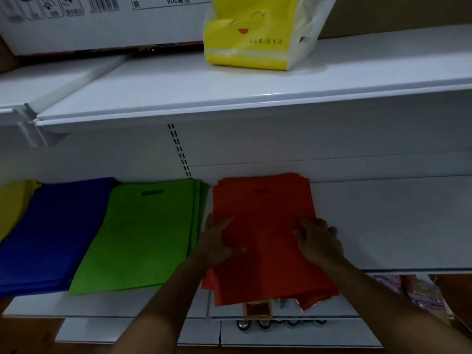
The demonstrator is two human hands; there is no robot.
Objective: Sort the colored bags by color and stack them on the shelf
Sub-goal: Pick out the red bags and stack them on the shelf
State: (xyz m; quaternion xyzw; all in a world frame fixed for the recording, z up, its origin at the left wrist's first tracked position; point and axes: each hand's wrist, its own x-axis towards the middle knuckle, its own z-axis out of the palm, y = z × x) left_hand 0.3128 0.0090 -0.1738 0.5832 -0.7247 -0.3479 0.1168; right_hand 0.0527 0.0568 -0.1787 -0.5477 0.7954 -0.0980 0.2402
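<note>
A stack of red bags (265,213) lies on the white shelf (383,221), its near end hanging past the shelf's front edge. My left hand (219,241) holds the stack's left side, thumb on top and fingers along the edge. My right hand (319,238) holds the right side, fingers curled at the edge. To the left lie a green stack (145,233), a blue stack (51,236) and, at the far left, part of a yellow stack (12,203).
The upper shelf (229,90) carries a yellow and white plastic pack (258,34) and a white carton (102,24). Right of the red stack the shelf surface is bare. Packaged goods (421,295) show on a lower level at right.
</note>
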